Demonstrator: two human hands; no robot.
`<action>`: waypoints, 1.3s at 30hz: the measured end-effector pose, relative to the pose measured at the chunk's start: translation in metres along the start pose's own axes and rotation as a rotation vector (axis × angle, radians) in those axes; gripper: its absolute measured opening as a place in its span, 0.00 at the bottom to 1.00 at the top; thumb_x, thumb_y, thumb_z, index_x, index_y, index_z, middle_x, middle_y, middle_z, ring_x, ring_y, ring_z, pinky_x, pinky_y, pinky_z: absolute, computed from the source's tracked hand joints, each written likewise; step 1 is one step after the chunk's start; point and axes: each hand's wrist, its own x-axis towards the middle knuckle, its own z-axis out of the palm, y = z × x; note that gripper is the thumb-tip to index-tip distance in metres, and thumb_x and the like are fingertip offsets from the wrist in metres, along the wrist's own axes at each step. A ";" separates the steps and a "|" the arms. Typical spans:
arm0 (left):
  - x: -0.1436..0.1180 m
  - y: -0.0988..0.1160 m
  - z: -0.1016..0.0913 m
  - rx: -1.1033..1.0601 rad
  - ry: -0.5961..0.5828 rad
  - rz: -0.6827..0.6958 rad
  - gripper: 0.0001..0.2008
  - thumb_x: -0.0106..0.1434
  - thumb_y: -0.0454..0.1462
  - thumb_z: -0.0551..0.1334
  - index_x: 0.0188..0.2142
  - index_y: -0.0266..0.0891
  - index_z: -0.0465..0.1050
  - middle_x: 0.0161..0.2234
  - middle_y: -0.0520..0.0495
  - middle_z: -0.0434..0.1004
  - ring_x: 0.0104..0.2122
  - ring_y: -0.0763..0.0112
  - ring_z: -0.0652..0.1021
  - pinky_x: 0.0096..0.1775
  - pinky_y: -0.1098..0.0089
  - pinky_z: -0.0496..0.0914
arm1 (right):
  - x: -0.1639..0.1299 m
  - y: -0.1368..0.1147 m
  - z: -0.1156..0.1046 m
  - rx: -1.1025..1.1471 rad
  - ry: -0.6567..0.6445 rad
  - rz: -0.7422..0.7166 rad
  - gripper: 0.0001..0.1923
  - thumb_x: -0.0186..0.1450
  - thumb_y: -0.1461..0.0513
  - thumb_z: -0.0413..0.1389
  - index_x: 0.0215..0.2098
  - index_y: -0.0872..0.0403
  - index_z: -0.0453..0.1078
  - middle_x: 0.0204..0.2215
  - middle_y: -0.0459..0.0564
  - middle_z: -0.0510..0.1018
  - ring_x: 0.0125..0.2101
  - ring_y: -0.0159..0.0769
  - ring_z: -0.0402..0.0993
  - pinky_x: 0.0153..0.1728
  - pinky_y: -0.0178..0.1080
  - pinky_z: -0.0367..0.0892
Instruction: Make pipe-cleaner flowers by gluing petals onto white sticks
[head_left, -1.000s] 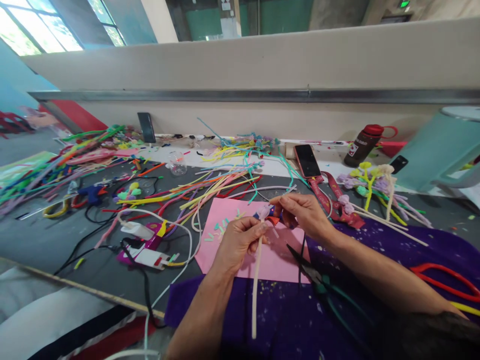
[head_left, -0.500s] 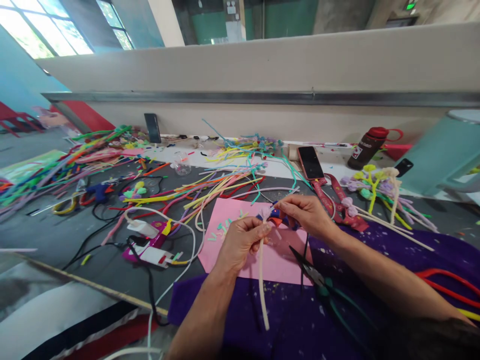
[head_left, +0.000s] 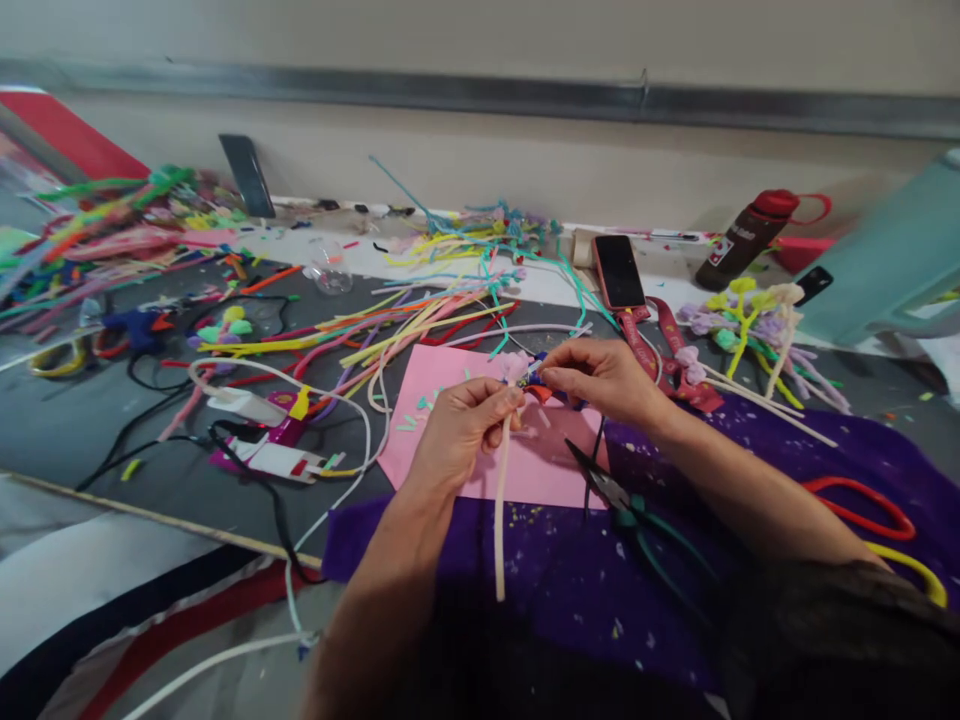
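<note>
Shifted lower and a little left in view since half a second ago, with the same grip kept. Cream pipe cleaner (head_left: 499,500) pinched near its top by left hand (head_left: 459,432), fingers curled closed around it, stem hanging toward 6 o'clock over purple cloth (head_left: 555,590). Small blue and red piece (head_left: 537,382) at the stem's top, nipped between thumb and fingertips of right hand (head_left: 600,378). Underneath, pink paper (head_left: 442,440). Pliers (head_left: 622,500) at 4 o'clock, just beside. Phone (head_left: 616,271) at 1 o'clock, loose coloured pipe cleaners (head_left: 405,330) at 10 o'clock.
</note>
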 end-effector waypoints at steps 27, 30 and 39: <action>0.001 0.003 -0.007 0.013 0.005 0.022 0.08 0.52 0.38 0.65 0.23 0.34 0.71 0.18 0.53 0.71 0.12 0.86 0.63 0.13 0.82 0.53 | -0.006 0.022 0.022 -1.156 -0.339 -0.076 0.10 0.62 0.64 0.49 0.29 0.59 0.72 0.24 0.59 0.77 0.23 0.40 0.72 0.21 0.36 0.55; 0.001 0.003 -0.007 0.008 0.006 0.038 0.08 0.52 0.38 0.65 0.23 0.34 0.72 0.18 0.53 0.71 0.12 0.86 0.62 0.13 0.82 0.53 | -0.007 0.020 0.025 -1.153 -0.348 -0.100 0.10 0.63 0.65 0.48 0.31 0.58 0.71 0.26 0.57 0.77 0.24 0.39 0.72 0.21 0.35 0.54; 0.000 0.005 -0.006 0.017 0.001 0.040 0.08 0.51 0.38 0.65 0.23 0.35 0.72 0.17 0.53 0.71 0.12 0.86 0.62 0.13 0.81 0.53 | -0.003 -0.003 0.015 -1.239 -0.515 0.060 0.13 0.63 0.64 0.46 0.31 0.57 0.72 0.29 0.54 0.78 0.28 0.37 0.73 0.22 0.33 0.53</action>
